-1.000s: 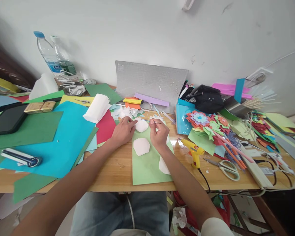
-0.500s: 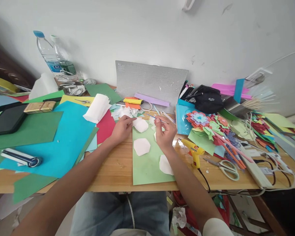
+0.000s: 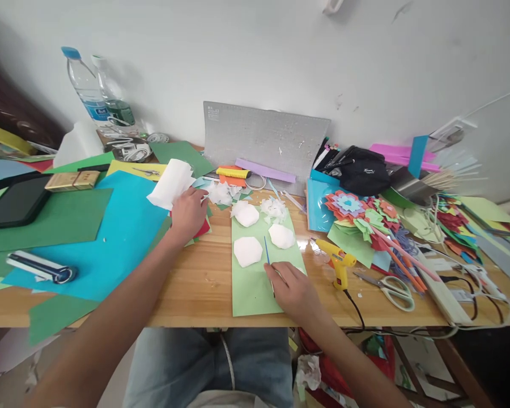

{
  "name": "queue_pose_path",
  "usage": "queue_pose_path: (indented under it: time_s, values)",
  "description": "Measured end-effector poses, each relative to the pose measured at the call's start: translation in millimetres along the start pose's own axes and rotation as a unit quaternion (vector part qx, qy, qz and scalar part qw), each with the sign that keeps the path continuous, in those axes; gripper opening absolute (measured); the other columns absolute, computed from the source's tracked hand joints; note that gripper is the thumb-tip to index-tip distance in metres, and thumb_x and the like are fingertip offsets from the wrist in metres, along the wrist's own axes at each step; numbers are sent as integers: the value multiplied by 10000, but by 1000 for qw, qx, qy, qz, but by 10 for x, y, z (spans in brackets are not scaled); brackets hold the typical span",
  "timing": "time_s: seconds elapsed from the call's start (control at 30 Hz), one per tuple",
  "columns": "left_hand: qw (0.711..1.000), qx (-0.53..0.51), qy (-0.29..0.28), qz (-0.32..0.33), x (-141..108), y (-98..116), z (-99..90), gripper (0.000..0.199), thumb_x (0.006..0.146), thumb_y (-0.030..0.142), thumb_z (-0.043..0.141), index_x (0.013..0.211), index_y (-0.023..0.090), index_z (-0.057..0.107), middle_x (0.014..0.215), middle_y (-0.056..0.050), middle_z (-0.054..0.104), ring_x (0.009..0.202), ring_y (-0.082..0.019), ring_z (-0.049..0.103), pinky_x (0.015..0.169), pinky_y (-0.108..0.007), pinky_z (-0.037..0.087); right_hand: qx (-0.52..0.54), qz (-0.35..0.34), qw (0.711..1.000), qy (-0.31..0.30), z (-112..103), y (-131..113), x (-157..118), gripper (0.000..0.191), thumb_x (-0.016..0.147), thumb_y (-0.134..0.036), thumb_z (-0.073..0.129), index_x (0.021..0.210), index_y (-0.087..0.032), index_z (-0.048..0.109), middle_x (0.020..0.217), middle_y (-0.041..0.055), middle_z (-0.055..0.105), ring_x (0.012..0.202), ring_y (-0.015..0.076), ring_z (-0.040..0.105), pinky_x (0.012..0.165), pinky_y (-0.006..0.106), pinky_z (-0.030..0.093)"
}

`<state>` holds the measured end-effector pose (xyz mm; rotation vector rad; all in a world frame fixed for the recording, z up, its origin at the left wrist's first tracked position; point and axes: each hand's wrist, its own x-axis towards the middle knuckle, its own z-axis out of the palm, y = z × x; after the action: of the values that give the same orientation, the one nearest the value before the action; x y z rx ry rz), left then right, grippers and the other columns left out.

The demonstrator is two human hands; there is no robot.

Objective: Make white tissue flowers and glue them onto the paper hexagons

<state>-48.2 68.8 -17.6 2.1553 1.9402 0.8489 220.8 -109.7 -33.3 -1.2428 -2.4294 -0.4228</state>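
Note:
A light green sheet (image 3: 255,294) lies on the wooden table, with several white paper pieces on it, among them a rounded one (image 3: 248,251). My right hand (image 3: 295,288) rests over the sheet's lower right, its fingers closed on a thin blue stick (image 3: 267,249) that points up and away. Over the red paper, my left hand (image 3: 189,214) is beside the white paper roll (image 3: 170,184); its fingers are bent, and what they hold, if anything, cannot be made out. White paper scraps (image 3: 221,194) lie just right of it.
A yellow glue gun (image 3: 338,260) and scissors (image 3: 393,290) lie to the right, near paper flowers (image 3: 346,205). A grey cutting mat (image 3: 266,139) leans on the wall. At the left are blue paper (image 3: 127,226), a stapler (image 3: 42,268) and bottles (image 3: 83,85).
My left hand has moved left, from the white pieces to the paper roll. My right hand has come down towards me with the blue stick, uncovering white pieces.

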Motion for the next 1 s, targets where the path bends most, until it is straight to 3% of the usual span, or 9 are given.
queue_pose_path:
  time_s: [0.23, 0.37, 0.47, 0.6, 0.73, 0.87, 1.0]
  values:
    - [997, 57, -54, 18, 82, 182, 79, 299, 919, 366, 507, 987, 166, 718, 1047, -130, 679, 982, -287, 623, 696, -342, 458, 8, 20, 995, -94, -6, -40, -26, 280, 909, -65, 457, 1091, -143, 655, 932, 113, 660, 840, 230, 584, 709, 365, 483]
    - [997, 57, -50, 31, 86, 349, 63, 314, 939, 358, 450, 993, 174, 698, 1030, -126, 672, 932, -267, 627, 653, -325, 443, 77, 61, 994, -54, -23, -19, -42, 319, 895, -50, 436, 1098, -145, 663, 960, 116, 665, 889, 231, 593, 758, 365, 491]
    - [996, 31, -62, 53, -12, 501, 80, 324, 956, 317, 388, 1002, 194, 684, 1005, -101, 674, 845, -227, 632, 592, -293, 399, 133, 141, 981, -22, -79, 107, 17, 270, 913, -117, 468, 1083, -158, 674, 999, 112, 673, 935, 221, 611, 824, 351, 496]
    - [992, 5, -89, 85, -172, 641, 116, 311, 944, 301, 392, 992, 198, 682, 987, -86, 681, 795, -205, 627, 536, -277, 338, 145, 272, 951, -27, -107, 406, 316, 206, 907, -199, 520, 993, -190, 706, 957, 75, 704, 914, 210, 635, 833, 333, 478]
    - [992, -28, -79, 96, -284, 634, 101, 307, 941, 304, 397, 970, 201, 685, 912, -83, 687, 750, -204, 614, 515, -280, 310, 112, 358, 923, -83, 61, 660, 727, 182, 873, -239, 565, 909, -198, 739, 850, 54, 709, 759, 186, 623, 729, 307, 441]
    - [993, -52, -72, 78, -343, 549, 60, 294, 935, 307, 411, 976, 205, 683, 895, -75, 696, 739, -201, 612, 530, -282, 327, 74, 366, 921, -113, 269, 753, 983, 193, 866, -268, 593, 971, -209, 744, 862, 60, 711, 806, 198, 618, 739, 304, 427]
    - [993, -53, -70, 79, -357, 523, 51, 283, 934, 299, 423, 992, 205, 683, 914, -73, 701, 754, -204, 622, 538, -284, 336, 34, 341, 931, -126, 362, 760, 1038, 206, 873, -266, 595, 1017, -222, 736, 915, 73, 696, 803, 198, 614, 706, 302, 423]
